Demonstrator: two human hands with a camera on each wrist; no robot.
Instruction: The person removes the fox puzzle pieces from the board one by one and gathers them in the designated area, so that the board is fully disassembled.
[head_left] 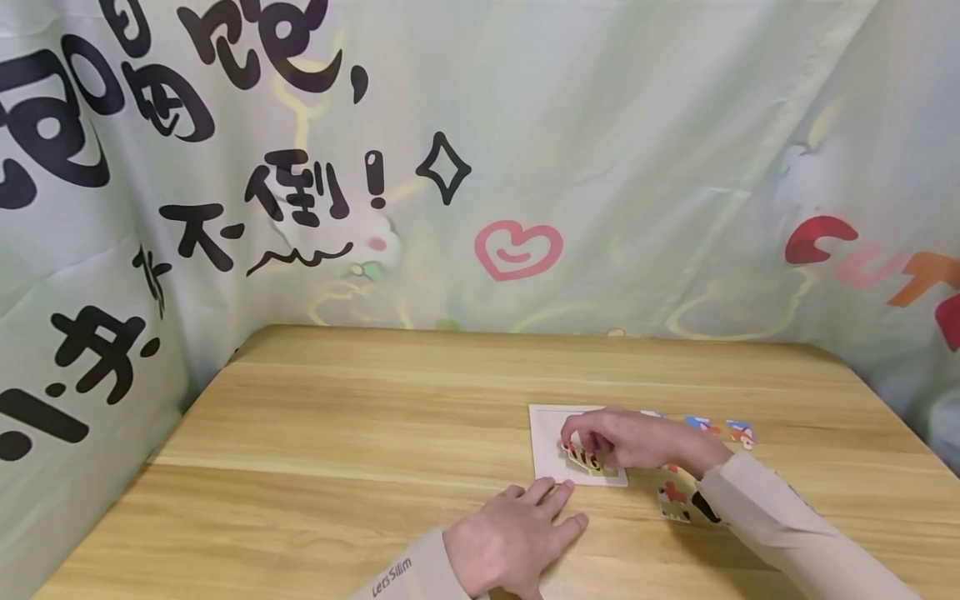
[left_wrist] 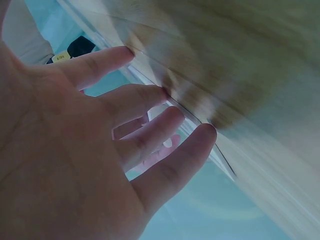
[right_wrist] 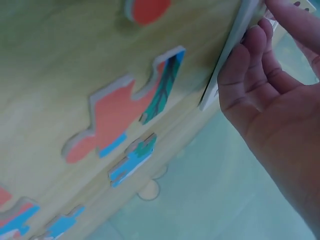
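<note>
In the head view my right hand [head_left: 630, 437] pinches a yellow jigsaw piece [head_left: 585, 460] with dark and red marks, tilted over a white puzzle board [head_left: 546, 454]. The fingers hide part of that piece. My left hand [head_left: 513, 533] lies with spread fingers, its fingertips at the board's near edge. In the left wrist view the fingers of my left hand [left_wrist: 85, 135] are extended, with the tips along the board's edge. The right wrist view has my right hand [right_wrist: 280, 100] with curled fingers beside the board's raised edge [right_wrist: 227, 52].
Loose jigsaw pieces lie right of the board, among them a blue-and-orange piece [head_left: 741, 433] and a red-and-green piece [head_left: 673, 502]. My right forearm covers some. A large orange piece [right_wrist: 117, 115] shows in the right wrist view. A printed curtain [head_left: 615, 167] hangs behind the wooden table [head_left: 337, 417].
</note>
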